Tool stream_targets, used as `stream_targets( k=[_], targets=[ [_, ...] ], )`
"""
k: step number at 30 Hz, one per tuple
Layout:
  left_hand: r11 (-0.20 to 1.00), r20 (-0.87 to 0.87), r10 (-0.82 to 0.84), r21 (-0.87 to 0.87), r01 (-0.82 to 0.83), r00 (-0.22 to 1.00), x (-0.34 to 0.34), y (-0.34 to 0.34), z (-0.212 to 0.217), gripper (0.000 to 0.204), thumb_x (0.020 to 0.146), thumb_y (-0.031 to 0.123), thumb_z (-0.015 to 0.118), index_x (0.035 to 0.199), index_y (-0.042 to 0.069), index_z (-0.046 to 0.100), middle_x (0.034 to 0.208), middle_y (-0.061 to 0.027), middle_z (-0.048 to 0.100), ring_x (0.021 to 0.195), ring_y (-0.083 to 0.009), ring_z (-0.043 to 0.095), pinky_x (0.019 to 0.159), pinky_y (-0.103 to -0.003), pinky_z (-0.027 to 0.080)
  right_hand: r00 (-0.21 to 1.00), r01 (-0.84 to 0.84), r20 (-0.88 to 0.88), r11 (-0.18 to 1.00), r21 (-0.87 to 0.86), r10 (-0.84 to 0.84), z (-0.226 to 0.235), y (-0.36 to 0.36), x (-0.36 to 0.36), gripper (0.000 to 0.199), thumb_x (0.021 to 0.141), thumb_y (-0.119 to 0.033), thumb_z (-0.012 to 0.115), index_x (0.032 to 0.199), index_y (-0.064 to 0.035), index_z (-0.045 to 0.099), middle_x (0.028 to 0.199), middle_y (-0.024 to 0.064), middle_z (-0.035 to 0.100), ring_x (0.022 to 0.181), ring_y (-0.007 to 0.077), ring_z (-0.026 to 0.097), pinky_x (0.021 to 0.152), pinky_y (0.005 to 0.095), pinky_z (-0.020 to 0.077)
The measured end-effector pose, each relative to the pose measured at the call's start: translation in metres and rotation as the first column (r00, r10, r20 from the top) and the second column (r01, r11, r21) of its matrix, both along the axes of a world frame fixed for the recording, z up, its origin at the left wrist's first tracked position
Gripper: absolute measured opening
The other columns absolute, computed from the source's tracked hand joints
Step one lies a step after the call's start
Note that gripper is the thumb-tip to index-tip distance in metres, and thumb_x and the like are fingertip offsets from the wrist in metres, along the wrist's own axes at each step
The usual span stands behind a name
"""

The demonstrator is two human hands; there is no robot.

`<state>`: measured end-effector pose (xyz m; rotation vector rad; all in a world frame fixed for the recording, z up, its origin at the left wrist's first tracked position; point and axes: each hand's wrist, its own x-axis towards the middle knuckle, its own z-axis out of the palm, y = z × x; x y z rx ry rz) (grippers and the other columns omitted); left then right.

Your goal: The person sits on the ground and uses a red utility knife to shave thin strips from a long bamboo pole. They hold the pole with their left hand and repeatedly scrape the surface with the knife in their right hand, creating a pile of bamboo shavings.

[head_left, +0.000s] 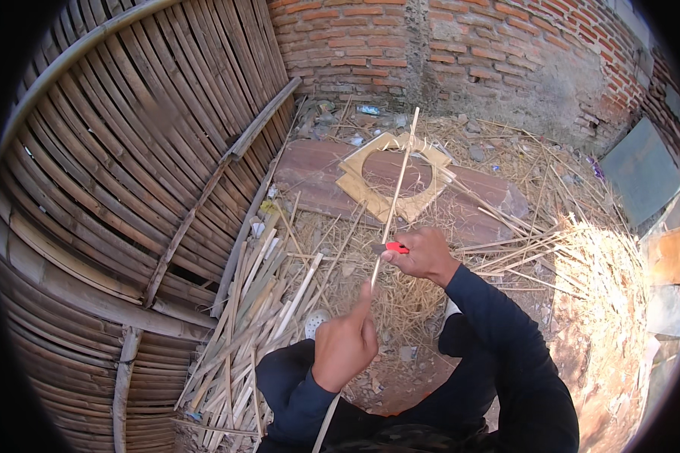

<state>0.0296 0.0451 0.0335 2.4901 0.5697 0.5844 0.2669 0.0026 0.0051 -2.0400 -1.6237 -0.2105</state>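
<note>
A long, thin bamboo strip point(397, 189) runs from the far middle down toward my lap. My left hand point(346, 349) is closed around its near part, with the index finger stretched up along it. Farther up the strip, my right hand point(425, 258) grips a small knife with a red handle point(396, 247). The short dark blade meets the strip, and my right thumb lies close by it. Most of the handle is hidden in my right hand. Below my left hand, the strip's near end passes between my legs.
Bamboo strips point(238, 332) lie piled to my left beside a slatted bamboo wall point(151, 143). Ahead, a yellowish board with a round hole point(351, 183) rests on a brown sheet point(310, 170). Shavings point(400, 302) cover the ground. A brick wall point(499, 45) stands behind.
</note>
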Motion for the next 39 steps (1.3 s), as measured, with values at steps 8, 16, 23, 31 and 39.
stream_targets(
  k=[8, 16, 23, 31, 39],
  targets=[
    [0.991, -0.036, -0.121, -0.056, 0.118, 0.992, 0.003, -0.014, 0.003, 0.055, 0.08, 0.002, 0.054, 0.134, -0.004, 0.046, 0.052, -0.0177, 0.052, 0.046, -0.0353, 0.055, 0.048, -0.044, 0.043, 0.955, 0.282, 0.067, 0.955, 0.095, -0.288, -0.02, -0.001, 0.11, 0.057, 0.085, -0.062, 0.052, 0.07, -0.0085, 0.068, 0.055, 0.0168, 0.058, 0.055, 0.0367, 0.059, 0.055, 0.0477, 0.0449],
    [0.953, -0.064, -0.232, -0.213, 0.214, 0.971, 0.003, -0.026, -0.014, 0.056, 0.083, 0.009, 0.055, 0.138, -0.001, 0.043, 0.056, -0.0172, 0.056, 0.048, -0.0353, 0.056, 0.05, -0.044, 0.046, 0.816, 0.577, -0.068, 0.816, 0.035, -0.574, -0.047, -0.028, 0.176, 0.068, 0.089, -0.065, 0.043, 0.068, -0.0042, 0.066, 0.064, 0.0203, 0.061, 0.063, 0.0381, 0.06, 0.058, 0.0475, 0.0445],
    [0.633, 0.269, -0.06, -0.735, 0.245, 0.961, 0.014, -0.009, -0.048, 0.054, 0.094, 0.003, 0.048, 0.144, -0.005, 0.03, 0.134, -0.02, 0.05, 0.122, -0.0184, 0.05, 0.099, -0.026, 0.037, 0.937, 0.242, -0.233, 0.964, -0.109, -0.261, 0.001, -0.019, 0.079, 0.064, 0.088, -0.064, 0.047, 0.069, -0.006, 0.067, 0.057, 0.0167, 0.058, 0.059, 0.0359, 0.06, 0.056, 0.0442, 0.0442],
    [0.638, 0.249, -0.037, -0.74, 0.215, 0.968, 0.018, 0.0, -0.023, 0.053, 0.094, 0.001, 0.047, 0.143, -0.009, 0.03, 0.145, -0.0202, 0.039, 0.136, -0.0208, 0.034, 0.109, -0.029, 0.026, 1.0, -0.004, -0.006, 0.997, -0.078, 0.003, 0.011, -0.016, 0.003, 0.059, 0.082, -0.066, 0.054, 0.066, -0.0104, 0.067, 0.052, 0.014, 0.058, 0.048, 0.033, 0.059, 0.048, 0.0435, 0.0455],
    [0.676, 0.213, -0.079, -0.706, 0.209, 0.974, 0.016, 0.002, -0.026, 0.052, 0.092, 0.001, 0.049, 0.141, -0.008, 0.034, 0.143, -0.024, 0.041, 0.137, -0.0258, 0.036, 0.109, -0.031, 0.027, 0.997, -0.048, -0.07, 0.995, -0.082, 0.042, -0.006, -0.014, 0.007, 0.06, 0.082, -0.068, 0.052, 0.068, -0.0115, 0.068, 0.05, 0.0132, 0.057, 0.05, 0.0327, 0.06, 0.049, 0.0445, 0.0464]
  ],
)
